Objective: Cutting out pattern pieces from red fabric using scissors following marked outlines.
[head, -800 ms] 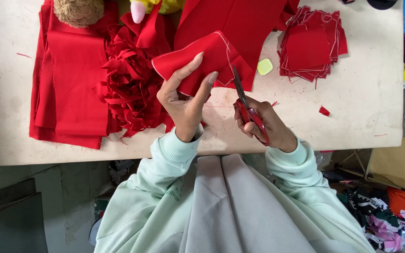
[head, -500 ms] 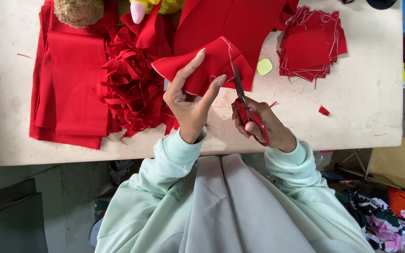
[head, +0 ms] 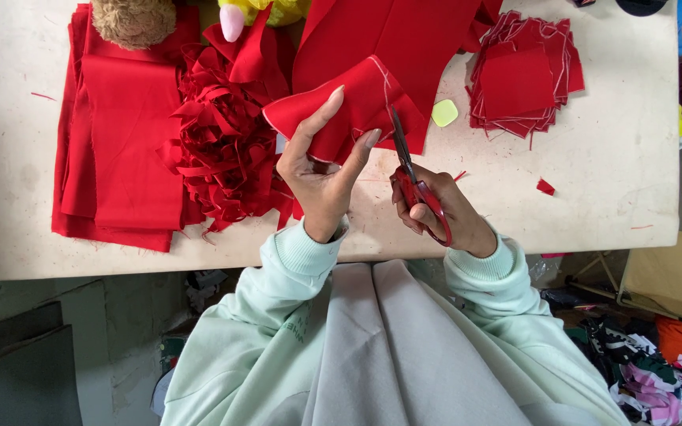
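My left hand (head: 321, 170) holds a piece of red cloth (head: 349, 106) above the pale table (head: 593, 197), fingers spread behind it. In my right hand (head: 436, 207) are red-handled scissors (head: 412, 177); their dark blades point up into the cloth's right edge. The cloth has a white chalk line near the blades.
A heap of red cloth strips (head: 222, 142) lies left of my hands, beside folded red fabric (head: 124, 134). A stack of cut red squares (head: 522, 75) sits at the back right, with a yellow chalk piece (head: 444, 113) near it. Soft toys (head: 132, 20) rest at the far edge.
The cloth has turned a little in my left hand and the scissor blades have moved further up along its right edge.
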